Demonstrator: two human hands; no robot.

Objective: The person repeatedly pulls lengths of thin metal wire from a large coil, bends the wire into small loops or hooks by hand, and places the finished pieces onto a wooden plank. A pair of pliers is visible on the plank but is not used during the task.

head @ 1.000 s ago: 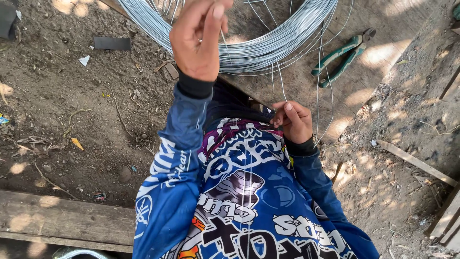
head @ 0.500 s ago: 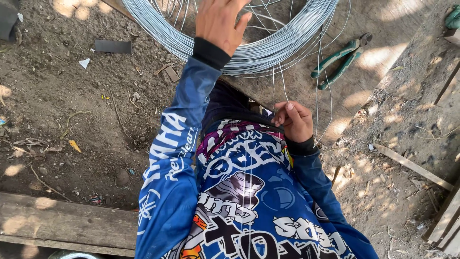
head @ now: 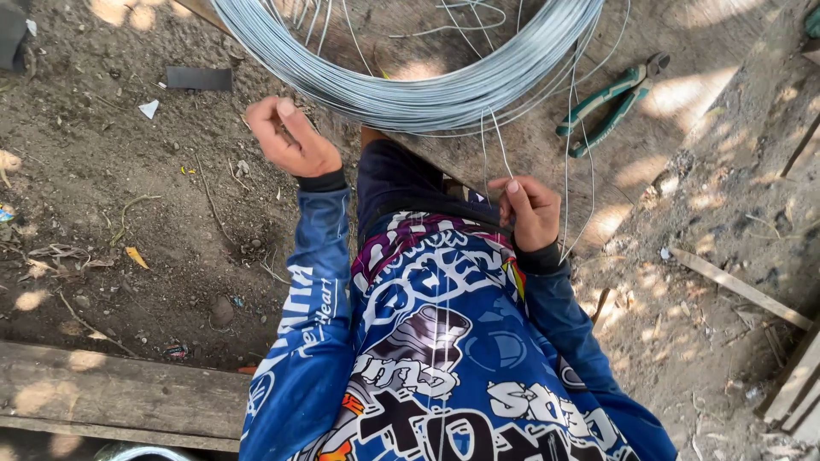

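Seen from above, a person in a blue printed long-sleeved jersey [head: 427,358] works over bare dirt. At top centre lies a large coil of thin grey steel wire [head: 410,81]. The left hand [head: 290,141], left of centre, is curled closed, seemingly pinching a strand too thin to confirm. The right hand [head: 525,209], at centre right, pinches loose wire strands running up to the coil. Green-handled pliers [head: 611,102] lie upper right. The springy loose strands could likely tangle or whip free if either grip slackens.
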